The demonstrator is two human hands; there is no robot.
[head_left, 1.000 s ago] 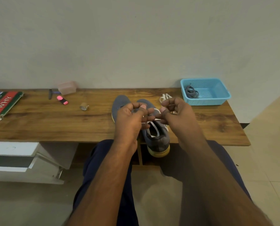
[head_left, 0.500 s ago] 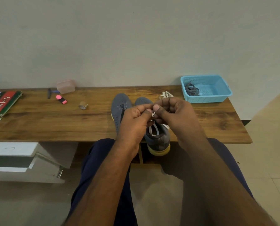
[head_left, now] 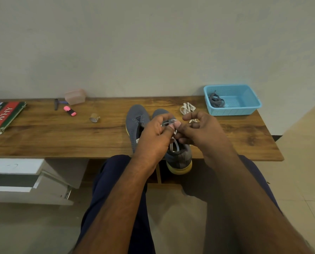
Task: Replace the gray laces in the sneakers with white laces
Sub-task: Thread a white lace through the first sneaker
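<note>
Both hands worked over the right-hand sneaker [head_left: 178, 156], which sat at the near edge of the wooden table [head_left: 43, 136] with its yellow-soled heel overhanging. The left hand [head_left: 154, 138] was closed, thumb and fingers pinching the white lace [head_left: 175, 146] near the upper eyelets; the right hand [head_left: 198, 131] was closed too, its thumb and forefinger meeting the left thumb at the same strand, the other fingers curled. White lace loops were visible in the shoe's throat below the hands. The second sneaker [head_left: 136, 121] lay touching the first on its left, with empty eyelets showing. A loose bundle of white lace [head_left: 187, 108] lay on the table just behind the right hand. Gray laces [head_left: 215, 100] lay coiled in the left end of the blue basket [head_left: 244, 109] at the far right corner. Further left on the table: a small tape roll [head_left: 94, 118], a pink highlighter [head_left: 69, 110], a pink box [head_left: 75, 96], and a red book [head_left: 4, 115] at the left edge.
</note>
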